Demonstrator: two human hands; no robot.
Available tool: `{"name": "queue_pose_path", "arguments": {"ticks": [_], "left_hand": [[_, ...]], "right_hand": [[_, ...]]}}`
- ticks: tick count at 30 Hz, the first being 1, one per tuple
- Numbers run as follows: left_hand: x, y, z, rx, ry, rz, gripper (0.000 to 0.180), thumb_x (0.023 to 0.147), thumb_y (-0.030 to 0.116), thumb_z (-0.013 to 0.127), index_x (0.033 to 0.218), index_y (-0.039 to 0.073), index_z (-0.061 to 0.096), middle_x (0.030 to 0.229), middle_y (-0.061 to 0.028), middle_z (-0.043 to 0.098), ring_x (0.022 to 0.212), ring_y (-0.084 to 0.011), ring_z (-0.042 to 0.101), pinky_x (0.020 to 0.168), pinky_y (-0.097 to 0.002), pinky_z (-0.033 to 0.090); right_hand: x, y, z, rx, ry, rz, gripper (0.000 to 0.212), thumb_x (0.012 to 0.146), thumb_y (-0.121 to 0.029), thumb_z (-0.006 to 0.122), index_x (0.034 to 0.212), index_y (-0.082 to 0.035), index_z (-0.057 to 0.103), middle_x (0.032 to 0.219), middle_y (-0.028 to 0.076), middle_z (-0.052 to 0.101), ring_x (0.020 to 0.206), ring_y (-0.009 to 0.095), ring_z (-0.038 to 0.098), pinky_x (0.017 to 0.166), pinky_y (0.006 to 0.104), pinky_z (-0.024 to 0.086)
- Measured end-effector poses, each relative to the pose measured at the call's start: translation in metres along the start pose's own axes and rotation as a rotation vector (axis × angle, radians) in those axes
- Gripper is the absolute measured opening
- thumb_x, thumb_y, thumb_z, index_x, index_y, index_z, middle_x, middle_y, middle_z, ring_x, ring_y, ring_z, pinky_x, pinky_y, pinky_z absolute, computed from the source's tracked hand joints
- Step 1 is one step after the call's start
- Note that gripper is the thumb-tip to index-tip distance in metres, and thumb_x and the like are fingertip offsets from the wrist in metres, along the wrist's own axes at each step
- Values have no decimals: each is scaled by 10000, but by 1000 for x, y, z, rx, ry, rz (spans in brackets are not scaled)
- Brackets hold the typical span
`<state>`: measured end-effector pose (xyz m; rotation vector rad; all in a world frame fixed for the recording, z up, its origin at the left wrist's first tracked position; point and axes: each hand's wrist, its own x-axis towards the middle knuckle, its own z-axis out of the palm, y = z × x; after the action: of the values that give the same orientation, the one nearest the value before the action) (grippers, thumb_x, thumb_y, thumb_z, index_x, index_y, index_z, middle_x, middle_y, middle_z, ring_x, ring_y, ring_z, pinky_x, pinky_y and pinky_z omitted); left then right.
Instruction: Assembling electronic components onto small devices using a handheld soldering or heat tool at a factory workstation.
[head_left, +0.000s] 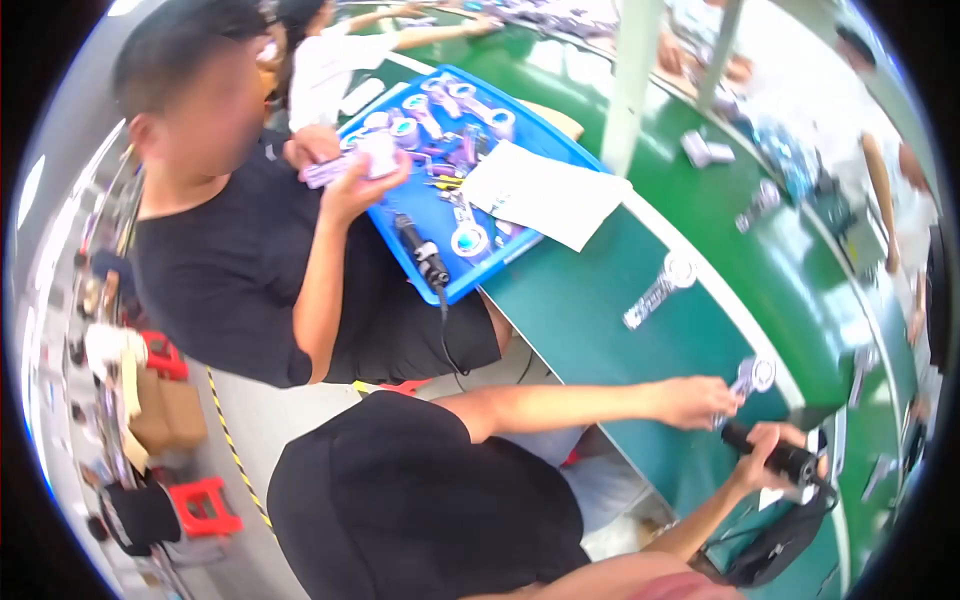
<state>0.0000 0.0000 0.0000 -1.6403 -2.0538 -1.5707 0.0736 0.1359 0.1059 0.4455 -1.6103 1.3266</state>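
My left hand [695,402] is closed around the lower part of a pale handheld device with a round, ring-shaped head [756,376]. Just below it, my right hand [764,456] grips a black electric screwdriver [785,460] with a cable at its rear. The tool's front end is close to the device's handle; whether they touch I cannot tell. A similar device [660,290] lies on the green bench [590,330], farther off. My left fingers partly hide the device's handle.
A blue tray [425,275] holds several pale and purple devices and another black screwdriver [420,250]; white paper [545,193] lies over its edge. Left of it, a person [230,220] in black handles a part. A black pouch [775,545] sits near my right forearm. Beyond runs a green conveyor [720,210].
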Motion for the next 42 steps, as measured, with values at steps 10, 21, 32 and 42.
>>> {"name": "queue_pose_path", "arguments": {"ticks": [10, 21, 32, 42], "left_hand": [[4, 10, -11, 63, -23, -24, 478, 721, 75, 768, 1166, -6, 611, 1405, -178, 544, 1187, -345, 561, 980, -434, 501], [4, 11, -7, 200, -57, 53, 512, 738, 113, 770, 1200, 5, 578, 1418, -162, 521, 1166, -354, 563, 959, -440, 515], [110, -88, -43, 278, -203, -195, 273, 765, -31, 593, 1028, -26, 522, 1026, -204, 584, 977, -390, 615, 807, -476, 519], [199, -194, -118, 770, 440, -415, 513, 812, 367, 680, 1163, -3, 632, 1155, -259, 621, 1151, -402, 572, 981, -515, 468]], "right_hand": [[3, 7, 1, 78, 36, 188, 779, 855, 119, 633, 1445, -109, 178, 847, 150, 576, 550, 179, 538, 516, 323, 503], [-2, 2, 5, -63, 164, 165, 741, 857, 127, 669, 1424, -95, 246, 854, 164, 601, 556, 182, 548, 523, 328, 518], [-28, -19, -27, -214, 361, 204, 832, 799, 143, 708, 1411, -103, 202, 805, 172, 610, 509, 192, 538, 494, 328, 523], [-51, -16, -36, -266, 309, 112, 1031, 756, 91, 753, 1485, -165, 70, 890, 144, 612, 686, 201, 596, 658, 333, 519]]}}
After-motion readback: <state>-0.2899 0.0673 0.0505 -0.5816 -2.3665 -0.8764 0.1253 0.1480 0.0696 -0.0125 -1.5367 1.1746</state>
